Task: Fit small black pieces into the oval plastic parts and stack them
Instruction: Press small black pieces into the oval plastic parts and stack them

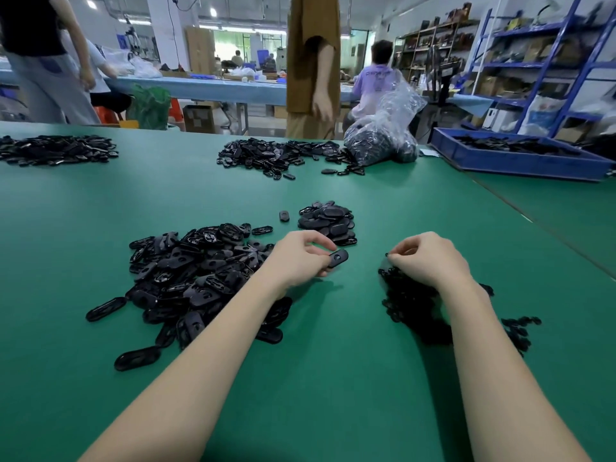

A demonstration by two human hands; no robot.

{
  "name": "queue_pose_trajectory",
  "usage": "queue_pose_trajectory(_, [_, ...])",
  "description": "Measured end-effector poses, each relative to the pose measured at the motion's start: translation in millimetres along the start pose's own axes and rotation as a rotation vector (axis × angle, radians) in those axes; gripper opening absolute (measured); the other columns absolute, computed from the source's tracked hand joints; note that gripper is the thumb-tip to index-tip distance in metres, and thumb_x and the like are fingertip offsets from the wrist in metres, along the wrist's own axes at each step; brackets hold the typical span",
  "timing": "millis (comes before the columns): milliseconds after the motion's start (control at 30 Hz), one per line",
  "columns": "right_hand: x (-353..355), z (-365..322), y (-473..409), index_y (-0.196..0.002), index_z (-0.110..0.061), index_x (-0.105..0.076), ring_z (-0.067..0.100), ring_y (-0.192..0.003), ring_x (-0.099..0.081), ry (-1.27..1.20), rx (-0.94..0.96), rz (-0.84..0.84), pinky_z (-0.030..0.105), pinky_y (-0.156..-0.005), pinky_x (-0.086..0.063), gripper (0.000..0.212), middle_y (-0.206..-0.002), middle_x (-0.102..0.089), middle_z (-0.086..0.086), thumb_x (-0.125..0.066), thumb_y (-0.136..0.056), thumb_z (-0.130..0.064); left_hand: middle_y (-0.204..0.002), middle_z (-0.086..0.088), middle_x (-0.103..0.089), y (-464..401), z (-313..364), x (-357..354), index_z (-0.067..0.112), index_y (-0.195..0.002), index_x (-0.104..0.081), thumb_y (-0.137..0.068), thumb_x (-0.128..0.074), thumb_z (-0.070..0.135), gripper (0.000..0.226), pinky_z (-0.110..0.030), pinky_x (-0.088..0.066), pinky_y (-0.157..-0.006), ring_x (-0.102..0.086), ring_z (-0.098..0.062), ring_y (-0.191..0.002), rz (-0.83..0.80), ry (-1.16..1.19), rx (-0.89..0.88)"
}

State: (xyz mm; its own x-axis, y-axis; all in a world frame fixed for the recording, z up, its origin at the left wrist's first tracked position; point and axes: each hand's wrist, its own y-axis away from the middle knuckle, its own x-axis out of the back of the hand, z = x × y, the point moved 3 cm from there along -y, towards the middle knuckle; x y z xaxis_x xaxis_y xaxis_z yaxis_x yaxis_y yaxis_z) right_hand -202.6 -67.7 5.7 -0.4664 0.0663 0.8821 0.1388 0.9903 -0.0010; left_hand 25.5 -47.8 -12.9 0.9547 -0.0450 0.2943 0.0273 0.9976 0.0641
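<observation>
Left hand [300,255] curls over the green surface [333,361], pinching a black oval part [338,258] — flat, with a hole. Right hand [423,258] — fingers curled — pinches a small piece [387,255] above its pile [410,301].

Factory assembly floor. Long green-mat workbench [100,208] with heaps of black plastic parts [196,271], a blue parts bin [520,160], bagged parts [383,141]. Blue steel racking [540,61] loaded with boxes, more benches [206,88] behind, workers standing and seated, strip lighting overhead.
</observation>
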Motion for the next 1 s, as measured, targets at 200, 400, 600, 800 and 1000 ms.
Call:
queue_pose_trajectory(200, [-4,-9,6,-0.082,-0.039,-0.076,0.020,-0.103,-0.066,0.112,0.001,-0.047,0.030,-0.084,-0.051,0.009,-0.102,-0.075,-0.009,-0.079,-0.078,-0.046,-0.087,-0.007,-0.077,0,0,3,0.013,-0.096,-0.072,-0.088,-0.074,0.009,0.009,-0.037,-0.061,-0.085,-0.067,-0.015,-0.066,0.023,0.006,-0.011])
queue_pose_trajectory(400, [-7,-14,8,-0.087,-0.038,-0.075,0.025,-0.100,-0.063,0.133,0.002,0.025,0.030,-0.078,-0.047,0.006,-0.106,-0.074,-0.003,-0.069,-0.086,-0.037,-0.087,-0.007,-0.078,1,0,2,0.013,-0.098,-0.071,-0.090,-0.071,0.007,0.009,-0.038,-0.061,-0.087,-0.068,-0.016,-0.068,0.005,-0.012,-0.017])
queue_pose_trajectory(600, [-10,-25,9,-0.081,-0.030,-0.078,0.009,-0.082,-0.065,-0.357,0.092,-0.030,0.025,-0.070,-0.050,0.006,-0.085,-0.077,-0.012,-0.074,-0.084,-0.027,-0.081,-0.006,-0.075,2,1,6,0.011,-0.097,-0.071,-0.090,-0.071,0.006,0.008,-0.038,-0.061,-0.087,-0.066,-0.019,-0.069,0.019,0.075,-0.001])
queue_pose_trajectory(800, [-23,-46,15,-0.077,-0.026,-0.079,0.008,-0.052,-0.042,-0.622,0.129,-0.203,0.013,-0.042,-0.031,0.004,-0.063,-0.064,-0.004,-0.082,-0.077,-0.023,-0.091,-0.010,-0.074,1,2,6,0.007,-0.106,-0.070,-0.088,-0.070,-0.002,0.020,-0.034,-0.059,-0.090,-0.072,-0.022,-0.078,0.010,0.130,-0.009])
queue_pose_trajectory(1000, [-31,-48,13,-0.075,-0.025,-0.080,0.001,-0.042,-0.042,-0.599,0.143,-0.172,0.011,-0.043,-0.032,0.008,-0.055,-0.059,-0.012,-0.082,-0.080,-0.019,-0.091,-0.009,-0.078,-2,0,10,0.010,-0.098,-0.074,-0.089,-0.070,0.002,0.012,-0.030,-0.060,-0.087,-0.073,-0.018,-0.078,-0.022,0.157,-0.012])
